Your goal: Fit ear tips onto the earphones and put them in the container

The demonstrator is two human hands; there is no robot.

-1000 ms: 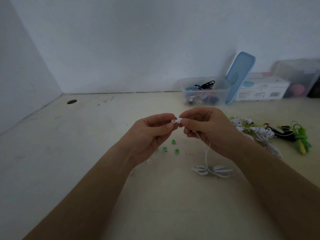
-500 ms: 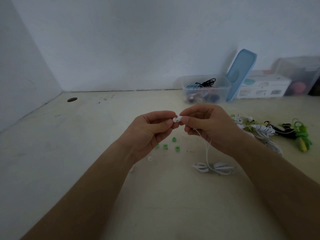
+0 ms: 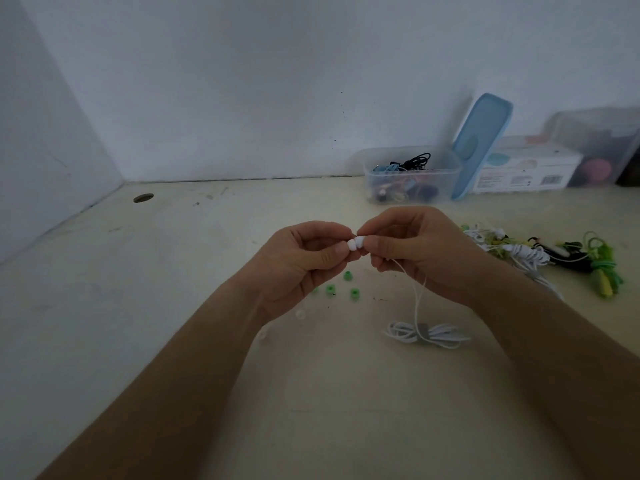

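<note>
My right hand [image 3: 420, 249] pinches a white earbud [image 3: 360, 241] above the table, and its thin cable hangs down to a tied white cable bundle [image 3: 426, 334]. My left hand [image 3: 304, 263] pinches a white ear tip [image 3: 351, 244] against the earbud's nozzle. Several green ear tips [image 3: 330, 289] lie on the table below my hands. Two clear ear tips [image 3: 300, 314] lie near my left wrist. A clear container [image 3: 412, 174] holding earphones stands open at the back.
A blue lid [image 3: 481, 143] leans against the wall beside the container. A white box [image 3: 523, 168] and another clear bin [image 3: 599, 147] stand at the back right. A pile of white, black and green earphones [image 3: 540, 254] lies at the right. A hole [image 3: 143, 198] marks the table's far left.
Both hands stayed together at the earbud, shifting only slightly. The white ear tip now shows more fully between the fingertips.
</note>
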